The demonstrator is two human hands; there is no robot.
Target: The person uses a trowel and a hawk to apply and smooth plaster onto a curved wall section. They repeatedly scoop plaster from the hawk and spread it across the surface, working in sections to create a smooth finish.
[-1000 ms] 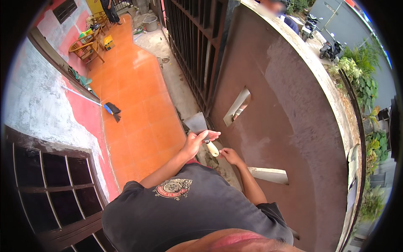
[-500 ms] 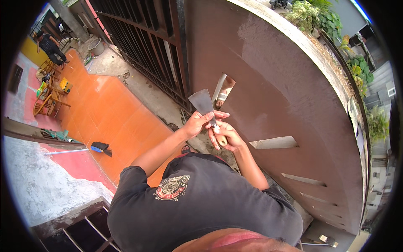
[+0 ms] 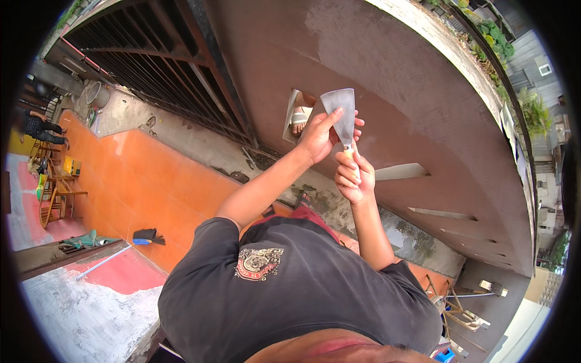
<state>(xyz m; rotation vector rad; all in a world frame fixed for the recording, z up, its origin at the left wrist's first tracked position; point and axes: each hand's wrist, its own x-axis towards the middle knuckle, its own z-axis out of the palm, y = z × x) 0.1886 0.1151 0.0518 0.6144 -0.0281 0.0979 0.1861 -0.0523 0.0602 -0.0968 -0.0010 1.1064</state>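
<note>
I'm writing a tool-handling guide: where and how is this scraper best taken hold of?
Probably take the scraper by its pale handle, coming from the person's side and curling around it, as the right hand does. The handle points toward the body, while the thin blade flares to a wide edge away from it, near the left hand.

A brown wall with slanted slots runs along the right, a greyer patch across its upper part; green plants grow beyond it. At upper left a dark barred gate adjoins it. The floor is orange tile, edged by a stained concrete strip. Wooden chairs stand far left, near a pink and whitish house wall, in bright daylight.
</note>
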